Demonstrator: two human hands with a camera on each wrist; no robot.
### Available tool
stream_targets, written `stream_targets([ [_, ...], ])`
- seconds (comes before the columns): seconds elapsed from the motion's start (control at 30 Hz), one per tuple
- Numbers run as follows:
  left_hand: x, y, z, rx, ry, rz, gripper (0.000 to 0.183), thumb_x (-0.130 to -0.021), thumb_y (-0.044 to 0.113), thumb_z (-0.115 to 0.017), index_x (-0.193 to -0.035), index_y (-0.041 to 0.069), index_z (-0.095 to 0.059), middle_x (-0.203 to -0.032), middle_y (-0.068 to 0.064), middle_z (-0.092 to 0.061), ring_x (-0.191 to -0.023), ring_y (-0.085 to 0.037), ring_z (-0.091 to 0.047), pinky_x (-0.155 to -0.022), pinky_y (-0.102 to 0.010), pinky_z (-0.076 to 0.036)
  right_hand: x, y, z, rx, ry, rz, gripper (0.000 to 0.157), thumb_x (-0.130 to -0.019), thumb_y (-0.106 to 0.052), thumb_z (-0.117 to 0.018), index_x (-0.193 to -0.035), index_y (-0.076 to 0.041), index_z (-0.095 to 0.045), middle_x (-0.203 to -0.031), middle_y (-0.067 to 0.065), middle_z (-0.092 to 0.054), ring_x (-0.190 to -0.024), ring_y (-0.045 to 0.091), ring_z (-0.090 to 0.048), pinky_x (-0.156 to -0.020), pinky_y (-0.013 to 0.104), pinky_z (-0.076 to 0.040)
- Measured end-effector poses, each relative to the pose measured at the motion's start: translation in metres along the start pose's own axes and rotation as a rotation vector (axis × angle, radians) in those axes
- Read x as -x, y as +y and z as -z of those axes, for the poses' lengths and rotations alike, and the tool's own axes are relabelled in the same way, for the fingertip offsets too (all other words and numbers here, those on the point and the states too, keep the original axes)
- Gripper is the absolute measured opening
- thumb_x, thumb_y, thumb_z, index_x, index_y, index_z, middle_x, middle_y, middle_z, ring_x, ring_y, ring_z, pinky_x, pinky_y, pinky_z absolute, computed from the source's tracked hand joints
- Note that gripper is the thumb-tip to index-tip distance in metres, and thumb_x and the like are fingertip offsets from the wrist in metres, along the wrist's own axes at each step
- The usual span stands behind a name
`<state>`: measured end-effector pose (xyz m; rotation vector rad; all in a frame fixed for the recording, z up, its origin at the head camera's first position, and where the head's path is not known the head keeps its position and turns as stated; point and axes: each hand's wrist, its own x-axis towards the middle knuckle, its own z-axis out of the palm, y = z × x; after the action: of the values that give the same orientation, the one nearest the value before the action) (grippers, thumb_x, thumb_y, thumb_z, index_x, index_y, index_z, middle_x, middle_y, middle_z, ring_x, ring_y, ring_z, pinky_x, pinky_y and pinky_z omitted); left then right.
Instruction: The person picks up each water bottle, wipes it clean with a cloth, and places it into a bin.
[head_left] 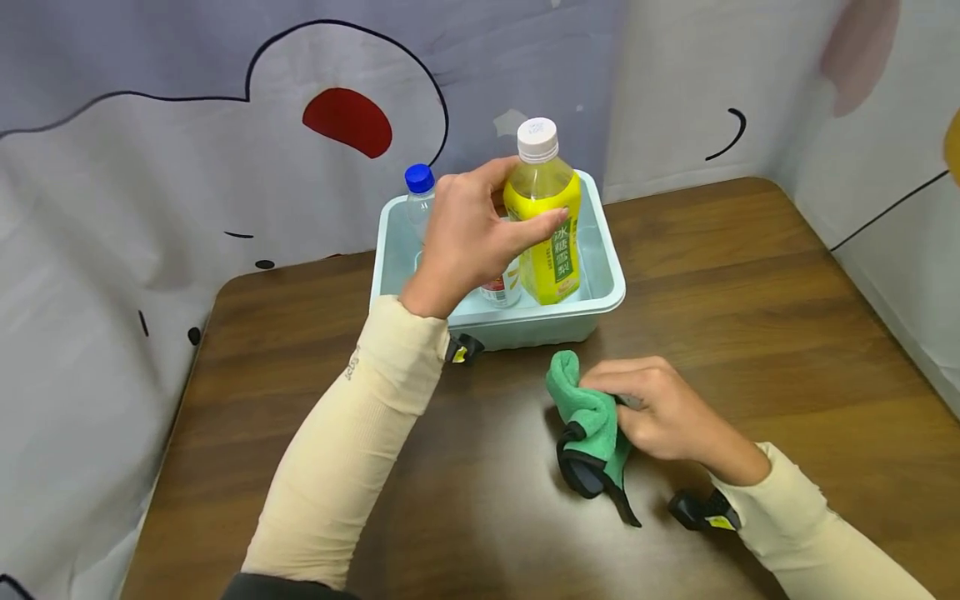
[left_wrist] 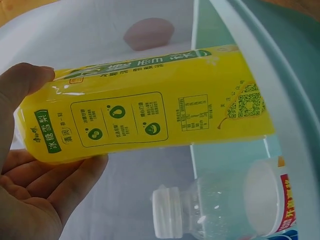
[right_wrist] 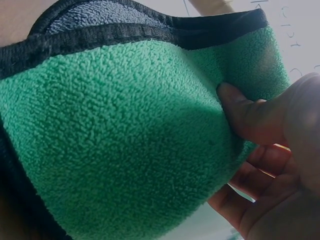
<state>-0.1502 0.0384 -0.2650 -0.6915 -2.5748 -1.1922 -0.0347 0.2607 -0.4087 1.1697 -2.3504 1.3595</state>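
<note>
Between its thumb and fingers, my left hand (head_left: 468,229) grips a yellow drink bottle (head_left: 551,242) with a white cap. The bottle stands nearly upright, its lower part inside a pale blue plastic basin (head_left: 611,292). In the left wrist view the yellow label (left_wrist: 165,110) shows green print and a QR code. My right hand (head_left: 663,408) pinches a bunched green cloth (head_left: 596,417) with black edging, just in front of the basin. The right wrist view shows the thumb pressed against the cloth (right_wrist: 120,130); its other side is grey.
Inside the basin are a clear bottle with a blue cap (head_left: 420,196) and another clear bottle with a white cap (left_wrist: 170,212), partly hidden by my left hand in the head view. A wooden table (head_left: 712,292) carries the basin. A printed curtain (head_left: 187,192) hangs behind.
</note>
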Motion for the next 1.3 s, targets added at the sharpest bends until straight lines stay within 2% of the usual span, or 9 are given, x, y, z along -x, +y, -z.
stream_targets([
  [0.5, 0.005, -0.011, -0.026, -0.017, -0.012, -0.016, 0.056, -0.085, 0.028, -0.087, -0.130, 0.001, -0.068, -0.113, -0.012, -0.079, -0.090, -0.020, -0.076, -0.077, -0.026, -0.062, 0.006, 0.004, 0.000, -0.013, -0.008, 0.005, 0.053, -0.072, 0.022, -0.059, -0.101, -0.017, -0.079, -0.098, -0.009, -0.076, -0.088, 0.004, -0.071, -0.082, 0.013, -0.057],
  [0.67, 0.007, -0.014, -0.032, -0.022, -0.025, -0.001, 0.054, -0.086, 0.028, -0.086, -0.130, 0.002, -0.069, -0.115, -0.011, -0.079, -0.092, -0.020, -0.075, -0.078, -0.026, -0.062, 0.006, 0.005, -0.001, -0.021, -0.009, 0.009, 0.053, -0.071, 0.023, -0.059, -0.101, -0.016, -0.079, -0.099, -0.008, -0.077, -0.088, 0.005, -0.071, -0.082, 0.014, -0.057],
  [0.83, 0.010, -0.017, -0.039, -0.027, -0.024, -0.014, 0.053, -0.087, 0.027, -0.086, -0.130, 0.002, -0.069, -0.116, -0.012, -0.079, -0.094, -0.021, -0.077, -0.079, -0.028, -0.064, 0.007, 0.005, -0.001, -0.014, -0.022, -0.008, 0.052, -0.070, 0.022, -0.060, -0.102, -0.014, -0.080, -0.101, -0.007, -0.077, -0.090, 0.005, -0.072, -0.084, 0.014, -0.058],
  [1.07, 0.011, -0.021, -0.046, -0.077, 0.002, -0.058, 0.053, -0.086, 0.030, -0.086, -0.129, 0.003, -0.069, -0.110, -0.011, -0.080, -0.083, -0.021, -0.072, -0.068, -0.026, -0.057, 0.007, 0.006, -0.001, -0.007, -0.022, -0.010, 0.050, -0.070, 0.021, -0.062, -0.103, -0.013, -0.080, -0.101, -0.007, -0.078, -0.091, 0.005, -0.073, -0.085, 0.014, -0.058],
  [1.3, 0.012, -0.026, -0.051, -0.086, 0.014, -0.062, 0.052, -0.086, 0.029, -0.086, -0.127, 0.003, -0.070, -0.107, -0.011, -0.080, -0.079, -0.023, -0.070, -0.066, -0.027, -0.053, 0.007, 0.006, -0.001, -0.013, -0.022, 0.001, 0.050, -0.071, 0.021, -0.062, -0.103, -0.013, -0.080, -0.101, -0.007, -0.077, -0.091, 0.006, -0.073, -0.086, 0.015, -0.058],
])
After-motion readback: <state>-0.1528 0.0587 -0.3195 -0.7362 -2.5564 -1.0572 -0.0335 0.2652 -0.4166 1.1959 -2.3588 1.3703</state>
